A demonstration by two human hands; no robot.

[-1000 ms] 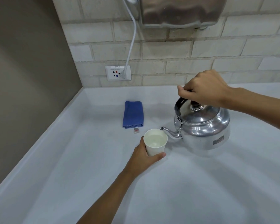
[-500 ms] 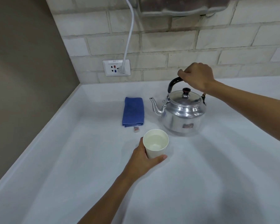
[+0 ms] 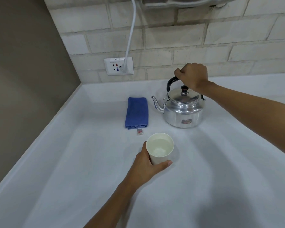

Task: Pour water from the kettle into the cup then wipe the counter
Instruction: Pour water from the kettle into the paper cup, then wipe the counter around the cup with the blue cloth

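Note:
A shiny metal kettle with a black handle stands upright on the white counter, its spout pointing left. My right hand is closed around the top of the handle. In front of it stands a white paper cup holding water, and my left hand wraps its left and near side. A folded blue cloth lies flat to the left of the kettle, apart from both hands.
A brick wall runs along the back with a white socket and a white cable plugged in. A metal appliance hangs above. A brown wall closes the left side along the counter's raised edge.
The kettle has gone from tilted beside the cup back and away, and now stands level on the counter behind it. My left hand has kept its hold on the cup.

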